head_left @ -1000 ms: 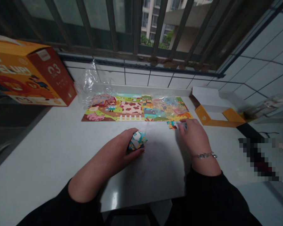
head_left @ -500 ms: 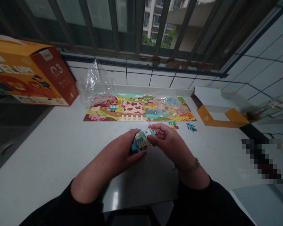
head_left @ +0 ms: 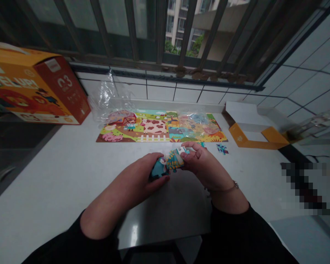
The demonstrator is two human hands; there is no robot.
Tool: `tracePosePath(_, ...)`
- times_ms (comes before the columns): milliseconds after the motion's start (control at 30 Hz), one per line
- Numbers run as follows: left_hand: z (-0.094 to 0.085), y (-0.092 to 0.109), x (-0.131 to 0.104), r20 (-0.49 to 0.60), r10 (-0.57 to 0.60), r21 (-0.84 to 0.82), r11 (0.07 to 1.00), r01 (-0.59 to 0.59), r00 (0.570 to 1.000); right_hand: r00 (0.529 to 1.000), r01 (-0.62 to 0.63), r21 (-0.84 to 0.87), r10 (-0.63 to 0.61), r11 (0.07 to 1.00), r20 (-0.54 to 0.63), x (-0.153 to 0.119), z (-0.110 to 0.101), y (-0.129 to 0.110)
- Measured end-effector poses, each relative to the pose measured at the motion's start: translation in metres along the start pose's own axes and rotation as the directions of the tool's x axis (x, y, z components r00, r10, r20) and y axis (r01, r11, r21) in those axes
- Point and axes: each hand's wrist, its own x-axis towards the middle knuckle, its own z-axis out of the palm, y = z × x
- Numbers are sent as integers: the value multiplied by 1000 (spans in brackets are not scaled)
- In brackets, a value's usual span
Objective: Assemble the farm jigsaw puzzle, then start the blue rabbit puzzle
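My left hand (head_left: 150, 172) is closed around some teal jigsaw puzzle pieces (head_left: 158, 168), held above the front part of the counter. Between the thumb and fingers of my right hand (head_left: 199, 157) is a teal, yellow and white puzzle piece (head_left: 176, 158), its left edge close against the pieces in my left hand. Past my right hand lies a loose blue puzzle piece (head_left: 222, 149) on the counter. Another loose piece (head_left: 202, 145) is mostly covered by my right hand. Beyond both hands is a long farm-and-animals picture sheet (head_left: 154, 126).
Clear plastic wrap (head_left: 107, 97) stands crumpled at the sheet's back left, and more plastic (head_left: 194, 123) covers its right half. An orange carton (head_left: 57, 88) stands at left. An open yellow-and-white box (head_left: 244, 137) sits at right. Barred windows (head_left: 159, 36) rise behind the white counter (head_left: 71, 176).
My right hand has moved slightly right, drawing the teal-yellow piece partly away from the pieces in my left hand. One loose piece on the counter is now mostly hidden.
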Motion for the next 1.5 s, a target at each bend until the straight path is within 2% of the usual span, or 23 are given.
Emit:
tracePosePath(167, 2, -3, -1, -54, 1, -4, 1000, -1, 999, 999, 12, 24, -13, 1000, 46, 1, 13, 6)
tracePosePath(333, 0, -1, -1, 1, 29, -5, 1000, -29, 1000, 998, 51, -112, -47, 992, 36, 4, 22, 9)
tracePosePath(400, -1, -1, -1, 4, 34, -3, 999, -34, 999, 996, 84, -200, -83, 976, 10, 6, 19, 10)
tracePosePath(500, -1, 1, -2, -11, 24, 5, 1000, -24, 1000, 979, 120, -331, -168, 936, -120, 9, 6, 9)
tracePosePath(567, -1, 1, -2, -13, -1, 18, 1000, 1, 1000, 947, 104, -439, -223, 893, -230, 11, -5, 8)
tracePosePath(633, -1, 2, -2, -9, -21, 30, 999, 21, 1000, 915, 63, -577, -278, 814, -293, 13, -15, 7)
tracePosePath(733, 0, 2, -1, 6, -31, 31, 999, 31, 999, 869, 20, -779, -396, 626, -296, 13, -20, 6)
tracePosePath(800, 0, 2, -1, 7, -32, 32, 999, 31, 999, 849, 17, -838, -450, 546, -276, 12, -17, 6)
tracePosePath(833, 0, 2, -1, 5, -31, 32, 999, 31, 999, 859, 32, -832, -441, 554, -261, 11, -13, 6)
tracePosePath(867, -1, 2, -2, 5, -30, 30, 999, 30, 1000, 887, 58, -800, -398, 597, -232, 10, -9, 6)
tracePosePath(933, -2, 3, -2, 4, -23, 16, 1000, 23, 1000, 960, 117, -674, -256, 730, -110, 6, 2, 7)
tracePosePath(967, -2, 4, -1, 8, -15, 7, 1000, 15, 1000, 981, 135, -595, -189, 792, -30, 5, 7, 7)
tracePosePath(1033, -3, 5, -1, 17, 0, -1, 1000, 0, 1000, 990, 136, -461, -105, 877, 93, 2, 16, 8)
tracePosePath(1100, -4, 6, 0, 25, 11, 6, 1000, -11, 1000, 989, 103, -366, -58, 925, 132, 0, 21, 8)
tracePosePath(1200, -3, 4, 1, 21, 5, 18, 1000, -6, 1000, 991, 46, -267, -9, 963, 136, 1, 20, 7)
tracePosePath(1333, -2, 0, 1, 17, 2, 16, 1000, -2, 1000, 995, 20, -246, 4, 969, 98, 4, 11, 7)
tracePosePath(1433, -2, -1, 1, 22, -2, 6, 1000, 2, 1000, 1000, -9, -247, 16, 969, 26, 4, 2, 3)
tracePosePath(1500, -3, 0, 1, 20, -6, 1, 1000, 6, 1000, 998, 0, -280, -19, 960, -65, 3, -9, -1)
